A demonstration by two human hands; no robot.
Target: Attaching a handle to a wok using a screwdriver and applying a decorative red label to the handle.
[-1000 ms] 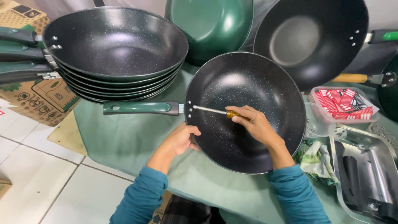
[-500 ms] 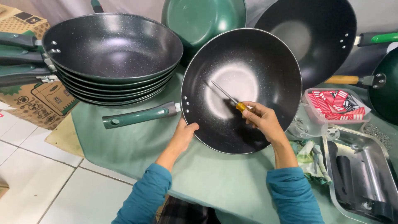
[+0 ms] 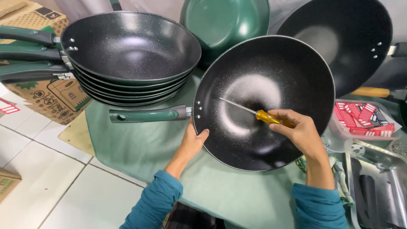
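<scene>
While our left hand [image 3: 193,142] grips the tilted wok [image 3: 263,101] by its rim, handle pointing left, our right hand [image 3: 299,131] clasps a screwdriver [image 3: 258,114], shaft aimed up-left beyond our fingers.

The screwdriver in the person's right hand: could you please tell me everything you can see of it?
The screwdriver has a translucent amber-yellow handle that looks like plastic and a thin bare metal shaft. The right hand grips the handle, covering its rear end. It is held over the bowl of the tilted black pan, its shaft slanting up and left. Whether the tip touches the speckled coating cannot be told. The left hand holds the pan's rim.
</scene>
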